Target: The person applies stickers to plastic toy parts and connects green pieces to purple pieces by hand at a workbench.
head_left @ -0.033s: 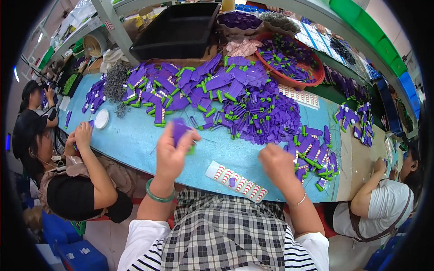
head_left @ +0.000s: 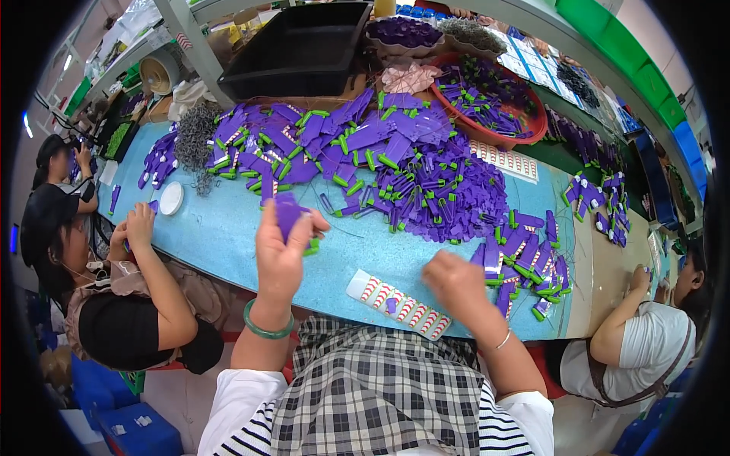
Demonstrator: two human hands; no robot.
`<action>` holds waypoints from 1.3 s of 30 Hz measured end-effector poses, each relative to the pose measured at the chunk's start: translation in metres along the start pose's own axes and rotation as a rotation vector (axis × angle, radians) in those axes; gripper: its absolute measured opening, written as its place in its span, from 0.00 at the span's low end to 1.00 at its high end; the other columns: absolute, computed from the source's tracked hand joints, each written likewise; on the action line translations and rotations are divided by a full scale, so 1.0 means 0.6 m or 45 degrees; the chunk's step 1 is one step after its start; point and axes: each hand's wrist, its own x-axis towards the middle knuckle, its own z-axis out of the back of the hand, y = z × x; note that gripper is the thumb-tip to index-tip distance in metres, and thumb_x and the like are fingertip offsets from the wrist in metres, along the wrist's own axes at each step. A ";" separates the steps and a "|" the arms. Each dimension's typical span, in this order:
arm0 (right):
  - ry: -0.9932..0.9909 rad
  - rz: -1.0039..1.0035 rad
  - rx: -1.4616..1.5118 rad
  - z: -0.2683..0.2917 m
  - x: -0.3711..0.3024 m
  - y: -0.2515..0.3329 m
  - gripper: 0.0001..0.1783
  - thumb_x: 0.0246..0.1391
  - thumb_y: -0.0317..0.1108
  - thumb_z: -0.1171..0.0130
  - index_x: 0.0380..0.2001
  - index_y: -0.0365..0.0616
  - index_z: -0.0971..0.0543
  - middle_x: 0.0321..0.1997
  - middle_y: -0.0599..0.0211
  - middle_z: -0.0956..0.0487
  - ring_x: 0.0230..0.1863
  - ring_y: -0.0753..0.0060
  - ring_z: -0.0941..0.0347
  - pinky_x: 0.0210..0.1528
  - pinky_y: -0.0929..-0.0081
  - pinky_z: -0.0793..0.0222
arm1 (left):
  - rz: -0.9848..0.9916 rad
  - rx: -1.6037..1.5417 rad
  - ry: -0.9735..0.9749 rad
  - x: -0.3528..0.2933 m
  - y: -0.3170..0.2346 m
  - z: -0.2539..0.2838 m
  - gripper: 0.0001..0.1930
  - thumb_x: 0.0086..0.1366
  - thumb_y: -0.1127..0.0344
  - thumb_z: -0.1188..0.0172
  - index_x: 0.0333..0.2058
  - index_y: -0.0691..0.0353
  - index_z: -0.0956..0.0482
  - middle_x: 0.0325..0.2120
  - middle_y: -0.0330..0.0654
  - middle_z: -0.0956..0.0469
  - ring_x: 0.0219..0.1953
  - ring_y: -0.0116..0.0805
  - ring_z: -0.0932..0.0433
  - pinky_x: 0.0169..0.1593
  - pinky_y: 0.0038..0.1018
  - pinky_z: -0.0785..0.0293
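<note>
Bare counter [head_left: 220, 239] left of near-edge sticker strip [head_left: 407, 308]
My left fingers [head_left: 299, 232] pinch a purple piece [head_left: 286, 213]; I can't tell if right fingers [head_left: 441, 267] grip.

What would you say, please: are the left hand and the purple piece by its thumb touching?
Touching: the head view shows the left hand gripping the purple piece, with the thumb against it.

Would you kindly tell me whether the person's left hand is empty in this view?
No, the left hand holds a purple piece above the blue tabletop.
</note>
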 end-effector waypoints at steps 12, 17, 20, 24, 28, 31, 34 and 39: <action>0.213 -0.288 0.842 -0.035 -0.003 0.031 0.05 0.44 0.29 0.38 0.28 0.43 0.20 0.27 0.64 0.23 0.27 0.66 0.26 0.30 0.73 0.30 | 0.350 -0.233 0.252 -0.056 0.097 -0.052 0.09 0.70 0.65 0.57 0.41 0.64 0.33 0.26 0.38 0.26 0.29 0.23 0.28 0.37 0.22 0.30; -0.039 -0.614 1.431 -0.007 0.012 0.022 0.02 0.47 0.24 0.38 0.27 0.39 0.20 0.25 0.75 0.24 0.25 0.88 0.33 0.26 0.86 0.38 | 0.528 0.129 0.725 -0.091 0.107 -0.097 0.07 0.68 0.67 0.55 0.36 0.64 0.31 0.22 0.37 0.27 0.24 0.24 0.28 0.31 0.22 0.29; -0.035 -0.470 1.023 0.014 0.018 0.039 0.04 0.45 0.24 0.36 0.27 0.39 0.21 0.24 0.73 0.25 0.22 0.86 0.33 0.23 0.86 0.39 | 0.244 0.280 0.826 -0.099 0.109 -0.110 0.05 0.65 0.69 0.51 0.32 0.65 0.32 0.19 0.38 0.29 0.22 0.24 0.30 0.26 0.25 0.34; -0.251 -0.408 0.793 0.011 0.013 0.054 0.06 0.43 0.26 0.36 0.25 0.38 0.24 0.22 0.67 0.26 0.20 0.75 0.31 0.23 0.78 0.34 | 0.092 0.407 0.845 -0.088 0.095 -0.116 0.09 0.62 0.64 0.49 0.32 0.64 0.32 0.20 0.50 0.29 0.24 0.50 0.27 0.27 0.38 0.35; -0.331 -0.370 0.785 0.010 0.021 0.061 0.07 0.44 0.26 0.36 0.25 0.38 0.25 0.22 0.66 0.28 0.19 0.75 0.31 0.22 0.79 0.35 | 0.128 0.430 0.832 -0.091 0.099 -0.116 0.10 0.63 0.62 0.50 0.30 0.64 0.30 0.21 0.51 0.27 0.25 0.52 0.26 0.28 0.39 0.33; -0.138 -0.433 0.962 0.004 0.011 0.053 0.07 0.47 0.27 0.39 0.23 0.38 0.27 0.22 0.66 0.29 0.19 0.76 0.33 0.22 0.80 0.38 | 0.177 0.430 0.934 -0.095 0.103 -0.111 0.11 0.63 0.65 0.52 0.38 0.66 0.26 0.22 0.46 0.21 0.25 0.40 0.20 0.30 0.31 0.26; -0.173 -0.506 1.044 -0.005 0.003 0.049 0.07 0.46 0.26 0.39 0.22 0.37 0.27 0.20 0.68 0.30 0.19 0.79 0.35 0.22 0.81 0.40 | 0.264 0.293 0.894 -0.096 0.092 -0.124 0.11 0.64 0.63 0.52 0.33 0.66 0.26 0.20 0.44 0.22 0.24 0.35 0.21 0.29 0.30 0.27; -0.005 -0.608 1.126 0.008 -0.008 0.010 0.05 0.47 0.27 0.39 0.23 0.38 0.25 0.20 0.69 0.26 0.22 0.81 0.32 0.24 0.82 0.37 | 0.335 0.240 1.072 -0.078 0.096 -0.135 0.12 0.65 0.60 0.50 0.33 0.64 0.27 0.23 0.44 0.21 0.26 0.39 0.21 0.32 0.32 0.28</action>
